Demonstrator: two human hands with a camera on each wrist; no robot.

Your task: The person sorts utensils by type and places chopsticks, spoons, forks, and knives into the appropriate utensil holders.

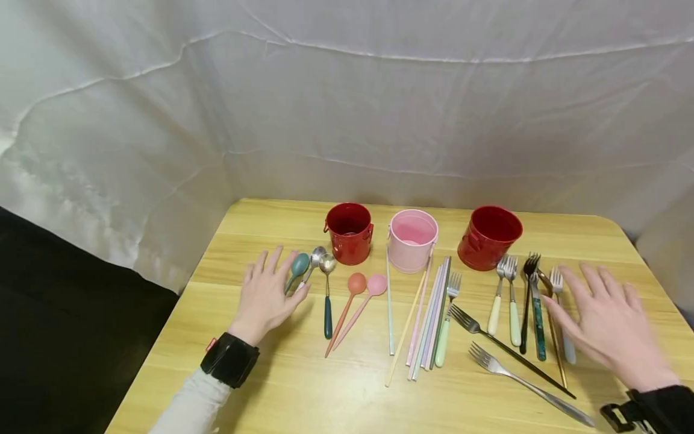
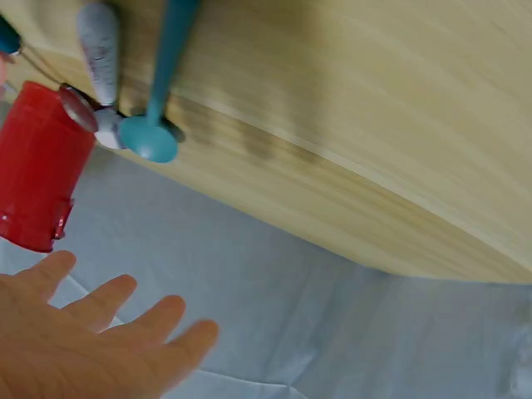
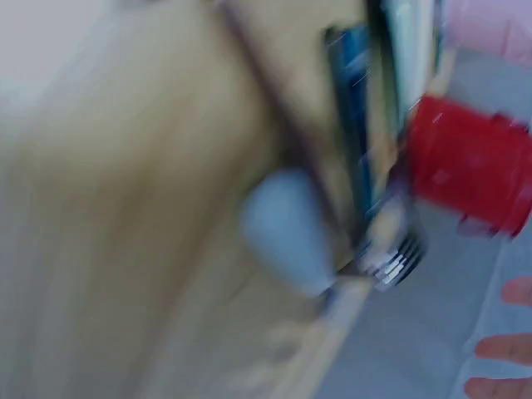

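Note:
In the head view my left hand point(image 1: 267, 298) is spread flat beside a teal spoon point(image 1: 300, 264) and a silver spoon point(image 1: 317, 256), holding nothing. Its straight fingers point(image 2: 125, 332) show in the left wrist view. On the right, my right hand point(image 1: 609, 319) spreads its fingers beside a silver fork with a pale handle point(image 1: 568, 348), a gold-coloured utensil point(image 1: 555, 337) and a teal-handled utensil point(image 1: 538, 325). Whether it touches the pale-handled fork is unclear. Blur covers much of the right wrist view, where only fingertips point(image 3: 505, 347) show.
Two red buckets, left point(image 1: 352, 244) and right point(image 1: 482, 244), flank a pink bucket point(image 1: 410, 253). Orange point(image 1: 356, 283) and pink point(image 1: 376, 284) spoons, several chopsticks point(image 1: 428, 325) and more forks point(image 1: 512, 361) lie on the wooden table point(image 1: 303, 392). Grey cloth point(image 1: 379, 120) hangs behind.

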